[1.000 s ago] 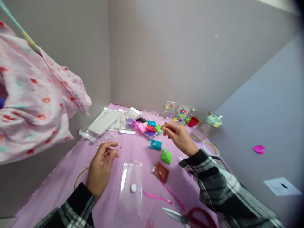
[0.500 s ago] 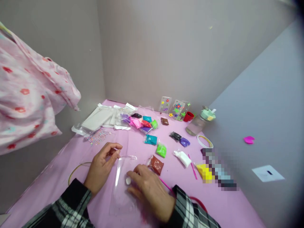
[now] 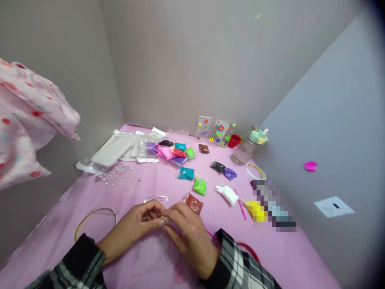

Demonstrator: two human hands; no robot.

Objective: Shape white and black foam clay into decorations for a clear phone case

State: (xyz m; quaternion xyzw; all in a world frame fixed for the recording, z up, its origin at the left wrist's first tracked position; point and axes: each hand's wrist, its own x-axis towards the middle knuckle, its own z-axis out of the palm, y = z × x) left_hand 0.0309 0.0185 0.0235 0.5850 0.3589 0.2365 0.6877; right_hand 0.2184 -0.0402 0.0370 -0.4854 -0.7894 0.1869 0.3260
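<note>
Both hands meet above a clear plastic case [image 3: 150,251] lying on the pink table [image 3: 240,257]. Between the fingertips is a small white piece [image 3: 164,219], partly covered by them. My left hand [image 3: 142,218] pinches it from the left, fingers curled. My right hand [image 3: 191,235] closes on it from the right with thumb and index finger. Just beyond my right hand lies a brown clay packet [image 3: 194,204]. The case's far edge shows past my left hand.
Green [image 3: 199,186], teal [image 3: 185,173] and white [image 3: 227,195] clay packets lie ahead. A bottle [image 3: 245,150] and decorated clear cases [image 3: 219,130] stand at the back. A yellow-edged ring [image 3: 76,230] is at left; pink cloth [image 3: 33,116] hangs above left.
The white piece has come up off the case into my fingertips. My left hand has moved right to meet my right hand. The camera view has shifted slightly.
</note>
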